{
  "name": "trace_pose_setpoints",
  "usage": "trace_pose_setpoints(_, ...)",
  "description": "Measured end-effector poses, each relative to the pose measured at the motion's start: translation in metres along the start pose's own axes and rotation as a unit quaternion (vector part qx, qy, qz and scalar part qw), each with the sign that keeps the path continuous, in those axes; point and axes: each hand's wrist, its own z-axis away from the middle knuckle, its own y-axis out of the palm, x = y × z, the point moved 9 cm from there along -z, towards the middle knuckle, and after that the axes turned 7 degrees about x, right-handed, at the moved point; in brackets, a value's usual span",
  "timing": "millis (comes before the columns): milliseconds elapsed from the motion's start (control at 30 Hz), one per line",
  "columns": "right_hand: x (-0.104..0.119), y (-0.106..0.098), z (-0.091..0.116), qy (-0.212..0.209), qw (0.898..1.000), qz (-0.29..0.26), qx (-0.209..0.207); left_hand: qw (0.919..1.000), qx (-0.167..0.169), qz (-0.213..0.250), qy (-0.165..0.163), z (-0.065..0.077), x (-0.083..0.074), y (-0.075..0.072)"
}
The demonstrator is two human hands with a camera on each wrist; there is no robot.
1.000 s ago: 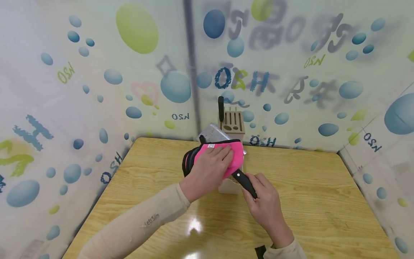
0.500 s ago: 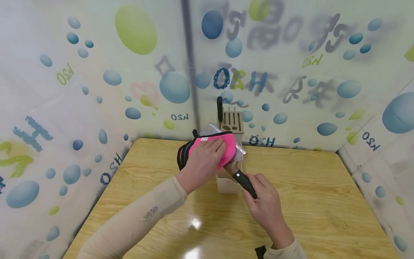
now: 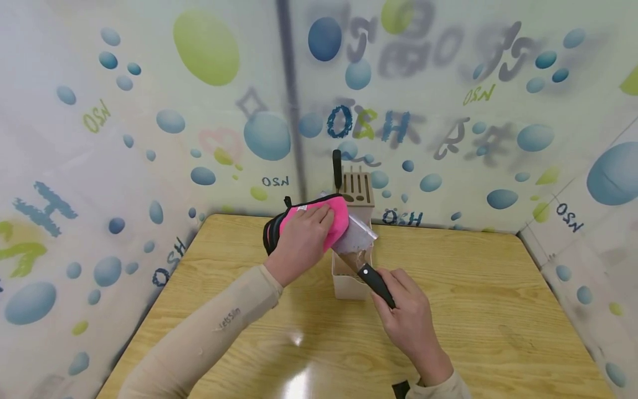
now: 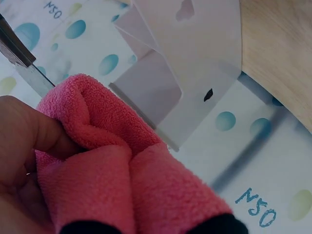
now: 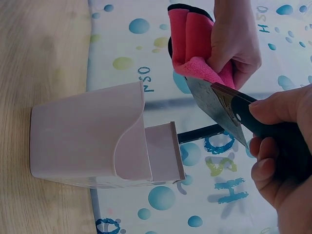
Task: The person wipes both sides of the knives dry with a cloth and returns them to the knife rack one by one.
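A cleaver with a black riveted handle is gripped by my right hand, its broad blade slanting up and left. My left hand holds a folded pink cloth with black edging over the far part of the blade. Seen from the right wrist, the cloth is doubled over the blade's far edge, and the near part of the blade is bare. In the left wrist view the thumb and fingers pinch the plush cloth.
A pale knife block with a slotted top stands on the wooden table just behind the blade. One black-handled knife stands in its slot. Patterned wall sheeting rises behind the table. A small black object shows by the right sleeve.
My left hand has slid the pink cloth to the left and slightly up along the blade, uncovering more metal near the handle. My right hand stays nearly still on the handle.
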Motion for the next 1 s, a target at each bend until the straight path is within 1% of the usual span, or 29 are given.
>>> trace_pose_setpoints(133,0.0,0.0,0.0,0.001,1.0,0.0,0.001,0.9999,0.008,0.0,-0.007,-0.002,0.008,0.004)
trace_pose_setpoints(367,0.001,0.0,0.001,-0.008,1.0,0.002,-0.001,0.9998,0.0,-0.008,-0.017,-0.003,0.02,0.01)
trace_pose_setpoints(567,0.0,0.001,0.002,-0.01,1.0,0.007,-0.004,0.9996,0.007,-0.012,-0.026,-0.003,0.028,0.014)
trace_pose_setpoints(800,0.0,0.002,0.002,-0.013,1.0,0.003,-0.005,0.9995,0.013,-0.016,-0.026,-0.001,0.028,0.015)
trace_pose_setpoints(1000,0.0,0.003,0.001,-0.007,1.0,0.002,-0.003,0.9993,0.027,-0.018,-0.02,0.0,0.023,0.016)
